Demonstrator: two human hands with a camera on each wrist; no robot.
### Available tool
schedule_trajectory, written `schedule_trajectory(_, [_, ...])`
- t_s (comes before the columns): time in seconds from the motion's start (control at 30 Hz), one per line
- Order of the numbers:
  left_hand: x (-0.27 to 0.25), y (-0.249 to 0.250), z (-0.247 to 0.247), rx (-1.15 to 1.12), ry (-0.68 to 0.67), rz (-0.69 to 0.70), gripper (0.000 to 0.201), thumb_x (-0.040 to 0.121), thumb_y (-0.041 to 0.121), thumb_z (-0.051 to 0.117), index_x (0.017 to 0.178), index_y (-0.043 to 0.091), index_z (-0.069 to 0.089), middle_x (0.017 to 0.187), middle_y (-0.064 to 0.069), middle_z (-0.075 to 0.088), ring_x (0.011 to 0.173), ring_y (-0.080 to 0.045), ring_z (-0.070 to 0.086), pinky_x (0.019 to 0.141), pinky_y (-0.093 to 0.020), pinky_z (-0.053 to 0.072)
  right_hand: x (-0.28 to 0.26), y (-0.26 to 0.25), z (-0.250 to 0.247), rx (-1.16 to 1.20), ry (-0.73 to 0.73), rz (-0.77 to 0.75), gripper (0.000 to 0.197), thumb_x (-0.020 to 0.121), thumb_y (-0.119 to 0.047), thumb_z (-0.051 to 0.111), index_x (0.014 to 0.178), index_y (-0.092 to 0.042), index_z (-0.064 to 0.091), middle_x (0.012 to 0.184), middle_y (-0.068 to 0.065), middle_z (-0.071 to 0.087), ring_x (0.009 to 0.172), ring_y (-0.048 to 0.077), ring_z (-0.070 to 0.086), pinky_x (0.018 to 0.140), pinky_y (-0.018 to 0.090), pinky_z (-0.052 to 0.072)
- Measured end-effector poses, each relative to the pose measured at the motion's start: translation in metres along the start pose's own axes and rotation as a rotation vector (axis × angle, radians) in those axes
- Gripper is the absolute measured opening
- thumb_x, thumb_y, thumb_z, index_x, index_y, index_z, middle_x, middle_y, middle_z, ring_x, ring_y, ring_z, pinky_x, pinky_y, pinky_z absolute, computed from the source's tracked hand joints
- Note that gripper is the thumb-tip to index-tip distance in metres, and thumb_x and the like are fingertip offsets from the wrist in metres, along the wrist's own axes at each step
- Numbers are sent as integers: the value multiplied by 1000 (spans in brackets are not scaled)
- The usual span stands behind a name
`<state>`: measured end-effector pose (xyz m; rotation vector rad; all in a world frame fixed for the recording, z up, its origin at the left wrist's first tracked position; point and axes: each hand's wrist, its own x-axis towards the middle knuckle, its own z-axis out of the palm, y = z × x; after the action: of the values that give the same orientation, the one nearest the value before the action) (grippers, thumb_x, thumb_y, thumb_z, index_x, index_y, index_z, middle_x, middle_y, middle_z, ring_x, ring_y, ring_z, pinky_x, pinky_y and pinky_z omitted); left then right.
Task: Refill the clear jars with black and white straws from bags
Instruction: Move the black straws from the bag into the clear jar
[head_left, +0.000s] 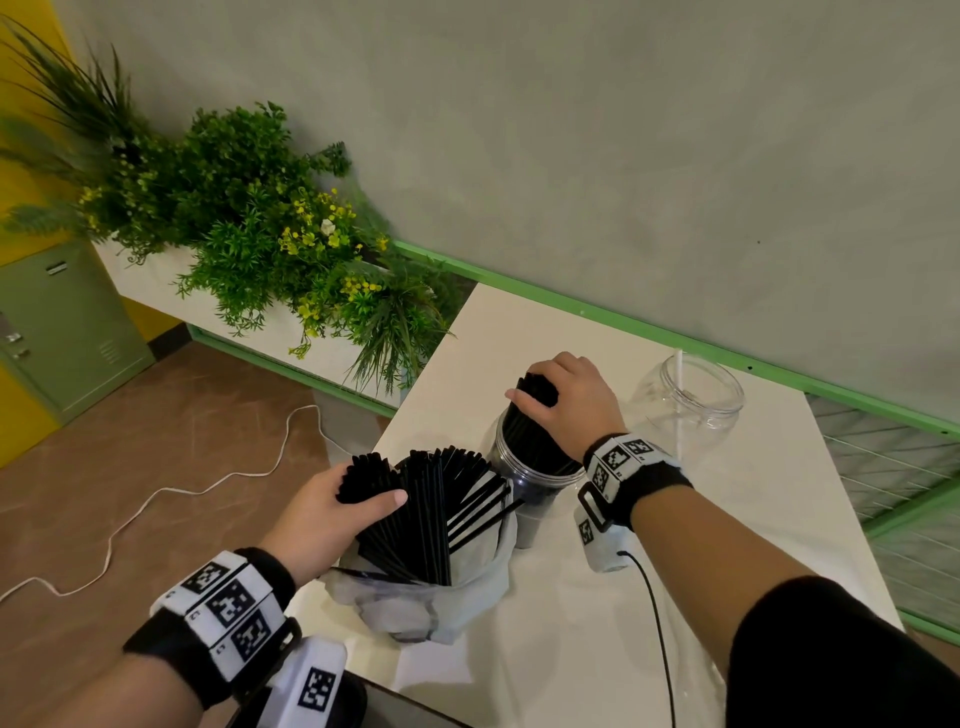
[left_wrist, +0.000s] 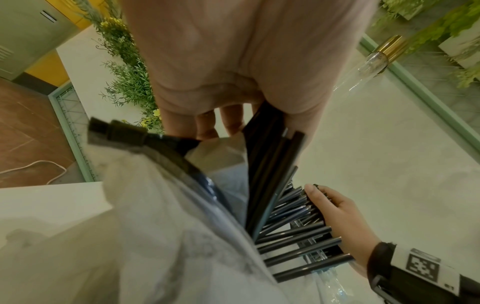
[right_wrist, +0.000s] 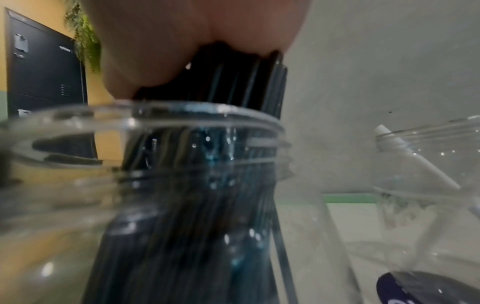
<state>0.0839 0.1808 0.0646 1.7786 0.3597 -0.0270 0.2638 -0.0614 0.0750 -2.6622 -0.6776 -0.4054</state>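
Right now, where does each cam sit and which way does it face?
Head: on the head, looking forward and down at the table; both forearms, left hand and right hand show.
Left wrist: under the left hand, looking along its palm into the bag of black straws.
Right wrist: low beside the jar, looking up at the right hand on its straws.
Shared: head and left wrist both show the bag and the right hand.
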Motion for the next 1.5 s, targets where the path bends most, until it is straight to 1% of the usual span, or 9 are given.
schedule_trajectory(0.13, [1,-2,2,5,5,-12,19,80,23,74,97,19,68,91,2,73,85,-9,68,72,-20,48,7,1,-2,-68,-195,75,47,91,-61,46,117,-24,60,111,-2,60,106,22,50,87,37,46])
schedule_trajectory(0.3, [1,-2,2,17,2,-13,19,80,24,74,97,20,68,90,4,72,85,-7,67,71,-19,47,12,-2,-9,-10,-201,151,49,89,-62,47,114,-22,62,108,-1,63,101,22,56,82,35,48])
schedule_trajectory(0.47, [1,-4,2,0,-5,-22,20,79,25,75,97,22,68,90,4,73,86,-8,68,72,-20,48,14,-3,-10,-114,-393,77,66,81,-63,60,134,-26,44,129,3,52,118,27,46,96,42,43])
schedule_trajectory(0.77, [1,-5,0,3,-13,9,15,80,23,73,94,19,68,83,10,73,76,1,67,68,-16,45,-7,5,-25,22,-151,115,76,82,-60,61,144,-29,31,140,3,41,127,27,37,105,47,37])
schedule_trajectory(0.97, [-1,-3,0,-1,-22,15,15,82,22,72,95,18,67,88,4,72,83,-5,67,69,-16,46,-68,-21,-36,419,208,189,30,89,-28,65,118,-23,57,109,-7,58,102,9,54,89,25,44])
schedule_trajectory(1.07, [0,-3,-1,16,-25,25,15,82,23,72,96,18,67,89,4,72,83,-4,67,68,-15,45,-110,-42,-28,606,139,219,15,89,-15,66,96,-27,62,90,-10,64,83,4,60,71,15,46])
schedule_trajectory(1.13, [0,-4,-2,26,-39,34,17,82,24,72,97,18,67,90,3,72,85,-5,67,70,-17,46,-132,-50,-15,683,62,260,22,87,-13,68,101,-29,61,92,-7,64,84,5,60,69,13,46])
schedule_trajectory(1.27, [-2,-5,0,21,-55,40,15,83,24,71,97,20,67,91,6,72,83,0,66,69,-14,46,-146,-58,8,738,-39,363,46,86,-23,71,125,-32,49,110,-10,60,100,2,57,80,17,48])
schedule_trajectory(1.5, [0,-10,2,-43,-170,26,40,74,29,80,108,41,62,110,13,68,107,-2,61,100,-27,44,-139,-73,31,825,-117,468,65,79,-37,75,136,-22,47,124,-8,58,108,-4,54,91,19,47])
